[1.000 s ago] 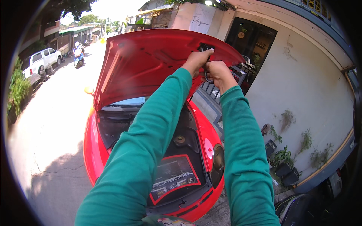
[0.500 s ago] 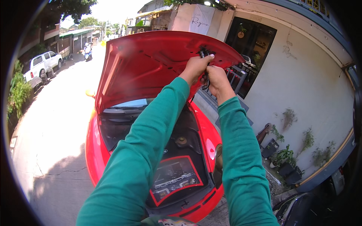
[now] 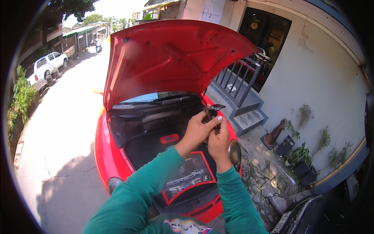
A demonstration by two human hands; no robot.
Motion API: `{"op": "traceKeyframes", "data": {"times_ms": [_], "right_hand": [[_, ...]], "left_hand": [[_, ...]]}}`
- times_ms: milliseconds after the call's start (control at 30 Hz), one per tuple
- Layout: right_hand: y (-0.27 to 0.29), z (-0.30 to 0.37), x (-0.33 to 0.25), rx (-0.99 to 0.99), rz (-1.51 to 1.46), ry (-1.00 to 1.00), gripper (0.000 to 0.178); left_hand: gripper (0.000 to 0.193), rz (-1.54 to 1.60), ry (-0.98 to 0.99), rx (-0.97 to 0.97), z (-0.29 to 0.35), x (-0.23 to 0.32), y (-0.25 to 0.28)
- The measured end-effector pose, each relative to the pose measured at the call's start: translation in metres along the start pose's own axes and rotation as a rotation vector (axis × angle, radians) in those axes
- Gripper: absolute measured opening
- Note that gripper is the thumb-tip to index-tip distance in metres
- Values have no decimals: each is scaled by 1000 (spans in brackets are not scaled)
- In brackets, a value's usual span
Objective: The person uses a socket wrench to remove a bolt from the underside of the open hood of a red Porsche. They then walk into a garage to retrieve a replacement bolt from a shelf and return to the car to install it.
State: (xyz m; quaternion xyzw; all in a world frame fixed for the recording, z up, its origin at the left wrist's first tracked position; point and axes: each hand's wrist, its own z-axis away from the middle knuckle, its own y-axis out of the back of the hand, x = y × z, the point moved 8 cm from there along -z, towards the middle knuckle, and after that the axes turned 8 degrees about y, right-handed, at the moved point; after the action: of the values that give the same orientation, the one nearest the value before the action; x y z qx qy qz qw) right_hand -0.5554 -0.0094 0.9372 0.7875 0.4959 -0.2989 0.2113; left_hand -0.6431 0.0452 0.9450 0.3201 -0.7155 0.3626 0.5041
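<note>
A small black latch-like part (image 3: 212, 111) is held up in both hands over the right side of a red car's open front compartment. Its flat top sticks out above my fingers, and its lower portion is hidden behind them. My left hand (image 3: 198, 130) grips it from the left, thumb pressed against it. Closed below and to the right, my right hand (image 3: 219, 144) holds its lower end. Behind the hands, the red hood (image 3: 159, 54) stands raised with its ribbed underside showing; the hands are apart from it.
Inside the front compartment lies a dark panel with a red-framed clear window (image 3: 189, 177). Right of the car are grey steps (image 3: 249, 119) with a railing, a cone (image 3: 274, 134), potted plants (image 3: 298, 156) and a dark vehicle (image 3: 300, 214). A white pickup (image 3: 48, 64) stands across the road.
Both hands have come down and away from the hood's underside with the black part, which was up against the hood before. The view has shifted, and more of the hood shows.
</note>
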Motion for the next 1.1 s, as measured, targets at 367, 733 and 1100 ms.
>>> {"op": "traceKeyframes", "data": {"times_ms": [367,733,1100], "right_hand": [[15,146,-35,-400,358,-196,26],[-96,256,-68,-1099,796,-362,31],[-199,327,-70,-728,521,-481,34]], "left_hand": [[49,667,555,-137,131,-110,26],[33,931,926,16,296,-224,108],[39,971,943,94,354,-227,216]]}}
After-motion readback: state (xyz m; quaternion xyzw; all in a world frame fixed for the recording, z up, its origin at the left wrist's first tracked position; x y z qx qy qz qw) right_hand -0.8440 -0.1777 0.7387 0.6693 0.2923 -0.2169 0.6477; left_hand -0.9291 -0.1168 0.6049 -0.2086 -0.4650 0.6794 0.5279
